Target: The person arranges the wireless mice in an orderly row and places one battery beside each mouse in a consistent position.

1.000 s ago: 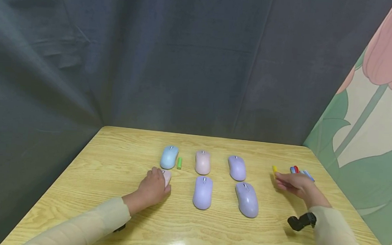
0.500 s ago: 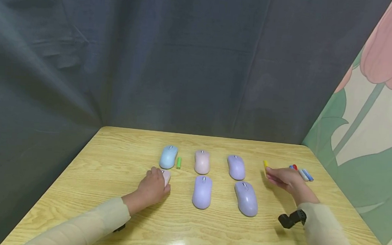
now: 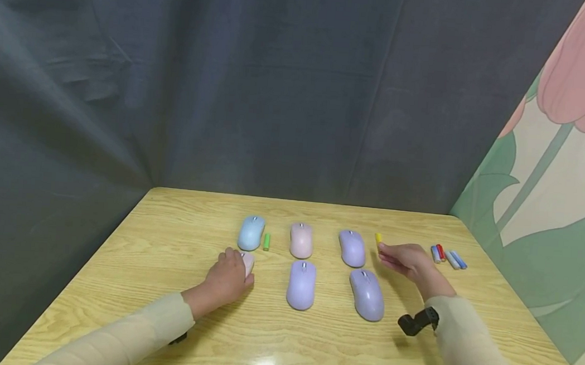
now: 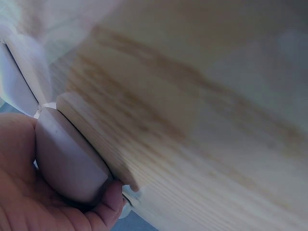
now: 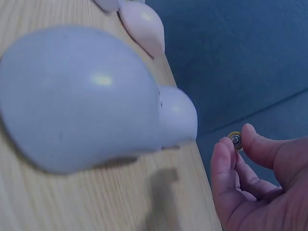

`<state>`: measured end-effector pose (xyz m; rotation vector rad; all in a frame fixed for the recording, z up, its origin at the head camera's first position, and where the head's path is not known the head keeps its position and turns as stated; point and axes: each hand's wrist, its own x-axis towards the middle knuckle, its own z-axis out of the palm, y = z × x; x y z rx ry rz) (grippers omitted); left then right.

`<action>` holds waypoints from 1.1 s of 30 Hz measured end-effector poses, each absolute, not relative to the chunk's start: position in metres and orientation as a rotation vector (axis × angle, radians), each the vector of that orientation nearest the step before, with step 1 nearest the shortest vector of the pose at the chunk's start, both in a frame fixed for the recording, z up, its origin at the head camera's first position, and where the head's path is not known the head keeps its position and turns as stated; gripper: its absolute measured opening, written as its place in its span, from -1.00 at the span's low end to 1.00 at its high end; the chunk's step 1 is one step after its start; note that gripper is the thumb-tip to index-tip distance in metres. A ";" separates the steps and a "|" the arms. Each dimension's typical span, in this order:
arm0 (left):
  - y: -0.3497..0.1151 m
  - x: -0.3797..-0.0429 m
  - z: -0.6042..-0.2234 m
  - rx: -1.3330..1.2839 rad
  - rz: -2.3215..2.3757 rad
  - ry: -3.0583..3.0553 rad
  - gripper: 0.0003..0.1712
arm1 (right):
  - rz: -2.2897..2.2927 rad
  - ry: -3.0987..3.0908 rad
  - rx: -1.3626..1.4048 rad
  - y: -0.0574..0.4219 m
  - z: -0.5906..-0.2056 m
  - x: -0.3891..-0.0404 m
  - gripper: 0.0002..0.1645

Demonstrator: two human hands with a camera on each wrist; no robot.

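Observation:
My left hand (image 3: 226,276) grips a pale pink computer mouse (image 3: 248,262) on the table, its thumb and fingers round the sides. The left wrist view shows the same mouse (image 4: 72,159) in the curled hand, its far part hidden in the head view. On the right, my right hand (image 3: 408,260) pinches a yellow battery (image 3: 378,239) between thumb and fingertips, held above the table just right of the back lilac mouse (image 3: 352,248). The metal end of the battery (image 5: 235,138) faces the right wrist camera. A green battery (image 3: 266,242) lies between the blue mouse (image 3: 251,233) and the back pink mouse (image 3: 301,240).
Two more purple mice stand in the front row, one in the middle (image 3: 302,285) and one at the right (image 3: 367,295). Several small batteries (image 3: 441,252), red, blue and white, lie at the table's right. A dark curtain (image 3: 278,92) hangs behind the wooden table (image 3: 243,336).
My right hand has moved left with the yellow battery, away from the batteries at the right, which now show fully. The left hand stays on the pink mouse.

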<state>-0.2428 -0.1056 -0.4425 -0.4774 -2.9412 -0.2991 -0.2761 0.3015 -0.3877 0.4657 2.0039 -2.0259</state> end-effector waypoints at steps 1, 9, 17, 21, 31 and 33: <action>-0.106 -0.242 -0.442 -0.479 -0.302 -2.942 -0.44 | -2.034 2.001 0.464 0.299 -0.388 -0.277 -0.90; -0.106 -0.241 -0.440 -0.496 -0.314 -2.943 -0.45 | -2.049 1.994 0.423 0.284 -0.386 -0.282 -0.88; -0.106 -0.241 -0.440 -0.490 -0.316 -2.936 -0.46 | -2.046 2.010 0.450 0.264 -0.381 -0.291 -0.91; -0.107 -0.241 -0.441 -0.500 -0.306 -2.912 -0.46 | -2.011 2.062 0.449 0.251 -0.382 -0.296 -0.90; -0.105 -0.241 -0.439 -0.472 -0.348 -2.948 -0.47 | -1.900 2.190 0.460 0.223 -0.385 -0.303 -0.84; -0.105 -0.241 -0.439 -0.474 -0.341 -2.947 -0.46 | -1.894 2.197 0.455 0.218 -0.386 -0.304 -0.87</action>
